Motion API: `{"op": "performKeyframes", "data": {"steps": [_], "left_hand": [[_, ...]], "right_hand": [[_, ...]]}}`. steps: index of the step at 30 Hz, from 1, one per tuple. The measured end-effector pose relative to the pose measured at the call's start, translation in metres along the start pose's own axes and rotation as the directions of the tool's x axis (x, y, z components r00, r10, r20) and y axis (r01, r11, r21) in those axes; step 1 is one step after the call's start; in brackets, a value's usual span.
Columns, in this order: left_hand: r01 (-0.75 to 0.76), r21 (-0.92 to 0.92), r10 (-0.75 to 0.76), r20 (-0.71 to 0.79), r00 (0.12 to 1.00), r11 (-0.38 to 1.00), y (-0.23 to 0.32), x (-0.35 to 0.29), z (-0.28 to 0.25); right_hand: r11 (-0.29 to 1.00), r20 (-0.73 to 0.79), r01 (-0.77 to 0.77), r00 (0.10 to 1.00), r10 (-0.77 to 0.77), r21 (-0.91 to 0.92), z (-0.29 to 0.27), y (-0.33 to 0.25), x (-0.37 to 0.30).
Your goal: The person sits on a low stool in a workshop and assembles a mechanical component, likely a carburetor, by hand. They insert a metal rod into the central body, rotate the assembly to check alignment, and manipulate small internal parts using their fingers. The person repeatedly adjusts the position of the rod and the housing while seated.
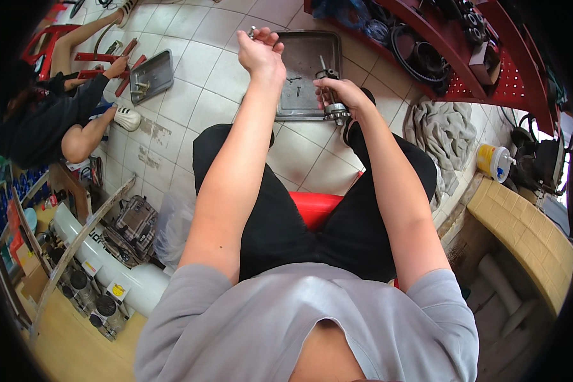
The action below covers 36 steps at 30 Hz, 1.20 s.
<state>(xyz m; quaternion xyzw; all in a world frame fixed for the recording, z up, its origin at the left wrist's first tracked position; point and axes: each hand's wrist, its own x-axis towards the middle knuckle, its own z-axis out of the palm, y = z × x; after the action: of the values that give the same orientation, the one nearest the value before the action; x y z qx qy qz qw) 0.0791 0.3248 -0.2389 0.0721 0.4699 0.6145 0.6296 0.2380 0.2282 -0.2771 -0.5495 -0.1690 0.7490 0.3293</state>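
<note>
My left hand [261, 56] is raised palm up beyond my left knee, near the tray's left edge. Its fingers are curled, with a small shiny metal piece [252, 32] at the fingertips; its exact kind is too small to tell. In my right hand [345, 97] is a greasy metal mechanical part with a toothed wheel and a thin shaft [335, 113], held over the tray's right side with the shaft pointing away from me. The dark metal tray [309, 54] lies on the floor between the hands. Loose bolts [298, 90] rest in it.
A person [51, 121] crouches at the left, one hand on a red metal frame, beside a second tray [162, 67]. A red rack [420, 32] with hoses stands far right. Grey cloth [440, 130] and a white-yellow bucket [493, 161] are at right; a white tank [130, 283] is lower left.
</note>
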Motion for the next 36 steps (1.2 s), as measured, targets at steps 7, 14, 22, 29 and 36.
{"op": "performKeyframes", "data": {"steps": [7,14,22,29,36], "left_hand": [[0.134,-0.107,-0.137,-0.024,0.99,0.985,0.007,-0.007,0.005],[0.14,-0.095,-0.135,0.061,0.989,0.986,0.009,-0.006,0.008],[0.131,-0.088,-0.125,0.066,0.99,0.987,0.009,-0.004,0.007],[0.121,-0.049,-0.118,0.065,0.991,0.991,0.009,-0.005,0.008],[0.12,-0.045,-0.115,0.103,0.988,0.992,0.007,-0.005,0.009]], "right_hand": [[0.989,-0.063,-0.081,0.994,0.089,0.125,-0.001,0.013,0.006],[0.989,-0.035,-0.15,0.988,0.15,-0.003,-0.007,0.036,0.025],[0.986,-0.052,-0.151,0.988,0.147,-0.066,-0.001,0.035,0.031],[0.986,-0.013,-0.055,0.998,0.054,-0.159,0.003,0.021,0.019],[0.892,0.055,0.305,0.951,-0.304,-0.332,0.008,0.044,0.036]]}}
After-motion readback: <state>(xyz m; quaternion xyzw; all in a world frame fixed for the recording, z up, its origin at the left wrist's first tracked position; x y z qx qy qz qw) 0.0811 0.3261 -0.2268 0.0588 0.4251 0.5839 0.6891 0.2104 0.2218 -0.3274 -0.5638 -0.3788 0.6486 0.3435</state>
